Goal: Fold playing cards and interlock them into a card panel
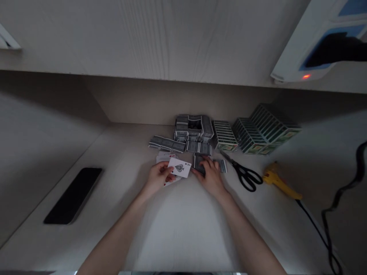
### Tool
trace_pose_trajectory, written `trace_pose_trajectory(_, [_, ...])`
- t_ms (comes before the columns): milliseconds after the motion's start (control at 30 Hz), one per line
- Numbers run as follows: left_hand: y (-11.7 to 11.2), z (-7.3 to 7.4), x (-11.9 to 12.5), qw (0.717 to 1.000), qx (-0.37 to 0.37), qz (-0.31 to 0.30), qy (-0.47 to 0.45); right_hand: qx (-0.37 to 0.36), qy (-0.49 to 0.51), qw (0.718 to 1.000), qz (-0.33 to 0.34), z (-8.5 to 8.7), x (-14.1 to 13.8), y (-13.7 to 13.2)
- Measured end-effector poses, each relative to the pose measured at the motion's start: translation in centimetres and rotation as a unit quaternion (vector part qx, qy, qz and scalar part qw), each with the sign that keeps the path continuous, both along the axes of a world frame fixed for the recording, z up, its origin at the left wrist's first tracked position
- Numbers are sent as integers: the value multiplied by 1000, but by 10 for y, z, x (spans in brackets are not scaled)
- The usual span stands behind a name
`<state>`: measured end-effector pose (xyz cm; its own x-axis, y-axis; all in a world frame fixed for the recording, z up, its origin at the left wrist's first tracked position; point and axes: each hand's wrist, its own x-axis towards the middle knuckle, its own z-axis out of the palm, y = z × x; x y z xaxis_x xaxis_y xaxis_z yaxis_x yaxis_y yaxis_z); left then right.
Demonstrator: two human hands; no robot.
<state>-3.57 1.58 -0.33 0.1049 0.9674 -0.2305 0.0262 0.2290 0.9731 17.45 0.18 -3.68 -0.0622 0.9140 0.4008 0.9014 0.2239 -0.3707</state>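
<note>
My left hand (159, 176) is closed on a playing card, an ace of spades (180, 168), held face up between thumb and fingers. Other face-up cards (165, 155) lie beneath and behind that hand. My right hand (211, 176) grips a dark-backed playing card (198, 162) on the table, thumb at its near edge and fingers over its far side. Past that hand's fingers, a striped strip of cards (220, 165) sticks out. Just behind the hands lie a long row of dark-backed cards (168, 143) and a shorter row (198, 147).
Farther back stand a hollow block of cards (182, 124) and several stepped, slatted card structures (225, 133). Black-handled scissors (247, 176) and a yellow glue gun (282, 184) lie to the right. A phone (73, 195) lies left. Overhead, a shelf (143, 42) bears a power strip (298, 49).
</note>
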Motion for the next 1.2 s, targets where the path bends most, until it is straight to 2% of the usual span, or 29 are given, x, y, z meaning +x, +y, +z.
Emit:
trace_pose_trajectory(233, [4,-3,-1,999,5,42,-19,-3,16,999,-28,-4,-1,2])
trace_pose_trajectory(500, [7,-4,-4,995,-14,73,-63,66,73,995,-5,-2,-4,0])
trace_pose_trajectory(633, [8,-4,-5,995,-25,61,-69,87,113,989,32,2,-9,-1])
trace_pose_trajectory(767, [7,-6,-4,995,-27,46,-83,73,143,984,75,5,-12,-2])
trace_pose_trajectory(967, [5,-6,-2,996,-31,5,-82,58,158,983,80,4,-11,-2])
trace_pose_trajectory(1200, [10,-1,-8,994,-16,74,-83,48,160,982,83,4,-12,-3])
